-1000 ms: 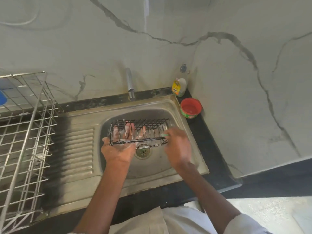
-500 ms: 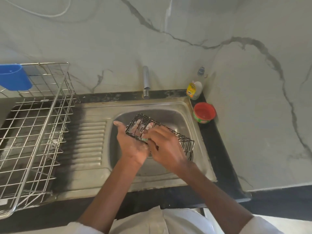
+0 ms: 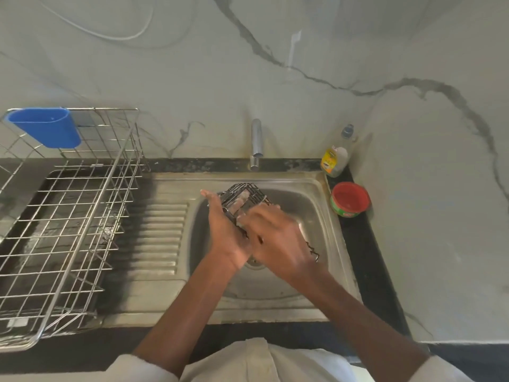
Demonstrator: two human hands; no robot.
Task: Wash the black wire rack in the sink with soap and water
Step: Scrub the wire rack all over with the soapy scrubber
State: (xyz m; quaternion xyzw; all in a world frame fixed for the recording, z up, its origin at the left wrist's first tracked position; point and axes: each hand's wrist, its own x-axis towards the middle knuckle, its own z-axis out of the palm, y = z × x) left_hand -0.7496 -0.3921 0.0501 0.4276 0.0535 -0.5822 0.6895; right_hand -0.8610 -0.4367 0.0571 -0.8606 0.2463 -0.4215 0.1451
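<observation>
The black wire rack (image 3: 248, 193) hangs tilted over the steel sink (image 3: 329, 238), far end up near the tap, one near corner poking out to the right of my right wrist. My left hand (image 3: 224, 232) grips the rack from the left, thumb up along its edge, fingers seen pale with suds through the wires. My right hand (image 3: 276, 238) lies across the top of the rack, blurred, fingers curled on a small pale scrub pad (image 3: 241, 217) pressed to the wires. No water runs from the tap (image 3: 256, 142).
A dish soap bottle (image 3: 334, 158) and a red tub (image 3: 349, 199) stand at the sink's back right corner. A large steel dish drainer (image 3: 68, 216) with a blue cup holder (image 3: 46, 128) fills the left counter. The ribbed draining board (image 3: 162, 235) lies between.
The rack has swung from lying crosswise to pointing away from me and tilted up. My right hand has moved left over it, beside my left hand.
</observation>
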